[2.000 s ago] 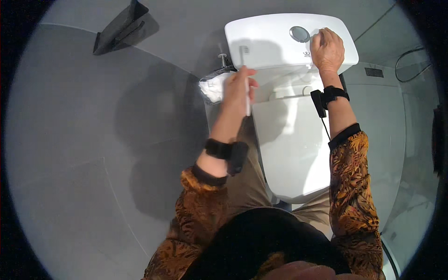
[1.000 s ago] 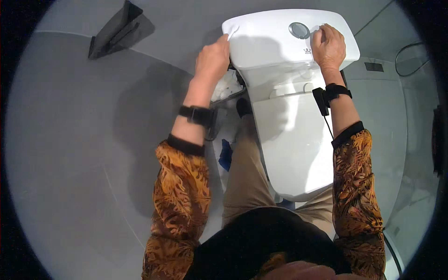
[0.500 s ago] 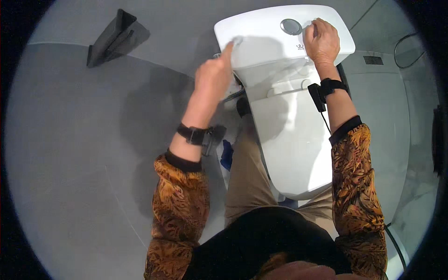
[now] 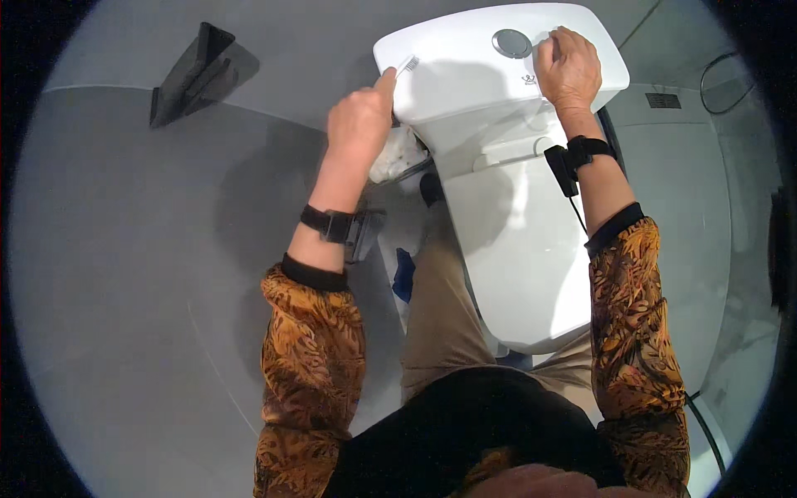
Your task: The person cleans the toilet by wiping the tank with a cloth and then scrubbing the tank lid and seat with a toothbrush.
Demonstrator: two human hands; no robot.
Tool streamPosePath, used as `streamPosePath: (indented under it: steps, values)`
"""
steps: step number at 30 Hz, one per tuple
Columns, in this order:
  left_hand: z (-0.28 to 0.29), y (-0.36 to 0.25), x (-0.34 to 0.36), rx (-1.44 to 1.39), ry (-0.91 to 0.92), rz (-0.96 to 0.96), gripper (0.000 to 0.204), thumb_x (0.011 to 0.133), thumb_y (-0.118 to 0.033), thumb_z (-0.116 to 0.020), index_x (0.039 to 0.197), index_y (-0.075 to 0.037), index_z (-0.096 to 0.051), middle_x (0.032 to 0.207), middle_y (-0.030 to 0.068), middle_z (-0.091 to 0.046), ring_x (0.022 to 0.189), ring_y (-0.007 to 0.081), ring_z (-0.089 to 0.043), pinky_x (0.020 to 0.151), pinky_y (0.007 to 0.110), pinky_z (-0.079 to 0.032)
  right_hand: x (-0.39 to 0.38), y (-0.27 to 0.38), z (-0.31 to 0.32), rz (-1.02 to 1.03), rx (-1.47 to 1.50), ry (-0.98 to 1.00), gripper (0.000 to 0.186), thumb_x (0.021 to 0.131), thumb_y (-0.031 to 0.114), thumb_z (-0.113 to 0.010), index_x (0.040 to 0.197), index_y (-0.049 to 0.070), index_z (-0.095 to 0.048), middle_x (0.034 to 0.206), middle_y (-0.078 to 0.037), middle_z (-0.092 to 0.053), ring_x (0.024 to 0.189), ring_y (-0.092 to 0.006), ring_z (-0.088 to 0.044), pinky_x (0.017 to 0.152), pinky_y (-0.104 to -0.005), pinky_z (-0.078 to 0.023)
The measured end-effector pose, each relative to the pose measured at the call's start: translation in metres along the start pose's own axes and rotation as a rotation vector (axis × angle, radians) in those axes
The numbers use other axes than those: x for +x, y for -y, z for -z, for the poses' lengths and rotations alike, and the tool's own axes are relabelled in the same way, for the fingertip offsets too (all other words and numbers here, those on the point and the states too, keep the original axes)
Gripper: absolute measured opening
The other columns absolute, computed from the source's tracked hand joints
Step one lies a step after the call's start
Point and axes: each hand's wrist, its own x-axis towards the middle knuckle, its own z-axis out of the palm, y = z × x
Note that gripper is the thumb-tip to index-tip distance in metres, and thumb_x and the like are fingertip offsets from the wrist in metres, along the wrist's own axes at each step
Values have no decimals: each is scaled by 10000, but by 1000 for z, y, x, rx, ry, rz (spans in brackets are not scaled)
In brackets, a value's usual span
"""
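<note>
A toothbrush [image 4: 406, 65] with a white handle and dark bristles lies against the white toilet tank lid [image 4: 452, 50], at its left end. My left hand [image 4: 359, 124] is closed round its handle, just off the tank's left edge. On the lid's right part rests my right hand [image 4: 571, 73], its fingers curled in and no object visible in them. It sits right of the round grey flush button [image 4: 512, 44]. The toilet seat cover [image 4: 523, 249] below the tank is down.
A bin [image 4: 398, 158] with white contents stands left of the toilet, partly behind my left hand. A dark grey folded object [image 4: 191, 76] is at the upper left. A drain grate [image 4: 663, 100] and a thin looped hose [image 4: 727, 83] are on the right.
My left hand has moved left with the toothbrush, toward the lid's left edge. The brush was blurred before and shows sharply now. My right hand stays in place on the lid.
</note>
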Motion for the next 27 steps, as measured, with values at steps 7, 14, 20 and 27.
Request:
streamPosePath:
  steps: [7, 14, 20, 27]
  values:
    - [-9, -33, 46, -59, -71, -160, 332, 825, -96, -496, 1149, -106, -571, 705, 125, -641, 642, 295, -652, 555, 395, -527, 0, 1, 1, -6, -9, 28, 257, 806, 252, -542, 944, 79, -672, 1033, -65, -656, 997, -265, -581, 876, -366, -464]
    - [-12, -69, 65, 93, -92, -199, 228, 794, -85, -537, 1009, -92, -614, 627, 93, -631, 626, 222, -664, 534, 333, -528, -1, 3, 2, -14, 1, -3, 246, 796, 245, -545, 912, 73, -677, 1027, -62, -660, 995, -261, -583, 870, -366, -469]
    - [-6, -72, 39, 42, -75, -285, 244, 794, -85, -535, 1026, -82, -610, 664, 99, -645, 635, 219, -668, 530, 327, -526, 0, -1, 1, 3, -6, -15, 246, 793, 248, -544, 898, 71, -679, 1020, -66, -662, 981, -262, -589, 866, -366, -471]
    - [-4, -65, 57, 100, -32, -170, 289, 806, -71, -524, 1084, -94, -600, 678, 106, -651, 624, 227, -664, 525, 337, -526, 2, 2, 0, 6, -10, -19, 227, 790, 233, -554, 887, 71, -679, 995, -67, -665, 965, -267, -594, 849, -366, -478]
